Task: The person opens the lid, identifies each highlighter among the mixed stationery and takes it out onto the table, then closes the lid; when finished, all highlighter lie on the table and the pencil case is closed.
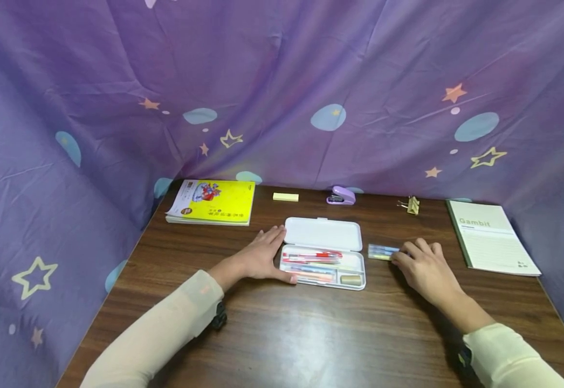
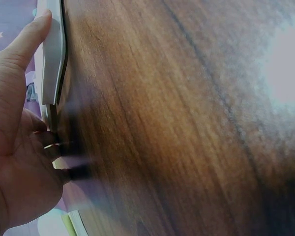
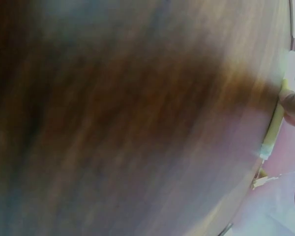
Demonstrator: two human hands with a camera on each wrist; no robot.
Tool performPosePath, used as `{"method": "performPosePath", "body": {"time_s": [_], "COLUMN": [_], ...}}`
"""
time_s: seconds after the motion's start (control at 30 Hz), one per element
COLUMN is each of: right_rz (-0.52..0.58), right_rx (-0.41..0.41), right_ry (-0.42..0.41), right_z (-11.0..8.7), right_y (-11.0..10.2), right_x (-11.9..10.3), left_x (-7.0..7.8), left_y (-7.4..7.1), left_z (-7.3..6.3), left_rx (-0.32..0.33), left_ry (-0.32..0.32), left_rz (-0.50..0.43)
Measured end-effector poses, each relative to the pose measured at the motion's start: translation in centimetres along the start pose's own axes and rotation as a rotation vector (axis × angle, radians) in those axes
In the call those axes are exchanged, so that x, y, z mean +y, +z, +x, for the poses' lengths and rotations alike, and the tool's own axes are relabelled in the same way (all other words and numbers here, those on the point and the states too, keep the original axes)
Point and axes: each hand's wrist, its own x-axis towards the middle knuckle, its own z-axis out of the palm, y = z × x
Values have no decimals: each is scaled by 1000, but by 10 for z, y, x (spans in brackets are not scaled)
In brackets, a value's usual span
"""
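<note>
In the head view a white pencil case [image 1: 323, 233] lies with its lid folded back. Red pens [image 1: 311, 257], paler pens [image 1: 306, 274] and a tan cylinder [image 1: 351, 279] sit inside it. My left hand [image 1: 261, 257] spreads along its left side, fingertips by the lid and thumb at the front corner. The left wrist view shows that thumb [image 2: 32, 37] straight against the case's white wall [image 2: 53, 59]. To the right, my right hand [image 1: 426, 269] pinches the end of a small flat pack of blue and yellow strips [image 1: 380, 251]. Its yellow edge [image 3: 274, 125] shows beside the thumb [image 3: 288, 101] in the right wrist view.
Along the back of the brown table [image 1: 282, 334] stand a yellow-covered book [image 1: 228, 202], a pale yellow block [image 1: 286, 197], a purple stapler [image 1: 342, 195] and a gold binder clip [image 1: 412, 205]. A notebook [image 1: 495, 237] lies at the right. Purple cloth [image 1: 262, 81] hangs behind.
</note>
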Motion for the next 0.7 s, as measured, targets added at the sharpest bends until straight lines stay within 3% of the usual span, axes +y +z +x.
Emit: {"method": "performPosePath", "body": {"time_s": [0.23, 0.47, 0.57, 0.7], "right_rz": [26, 159, 201, 197], "right_rx": [-1, -26, -92, -244], "right_ry": [-8, -67, -98, -85], "right_z": [18, 61, 71, 75], "right_y": [-5, -3, 0, 4], "right_x": [-8, -43, -59, -74], "left_x": [0, 0, 0, -1], "left_y": [0, 0, 0, 0], "left_z": [0, 0, 0, 0], "left_rx": [10, 9, 5, 2], "left_ry": [6, -4, -6, -5], "left_rz": [-4, -4, -5, -2]}}
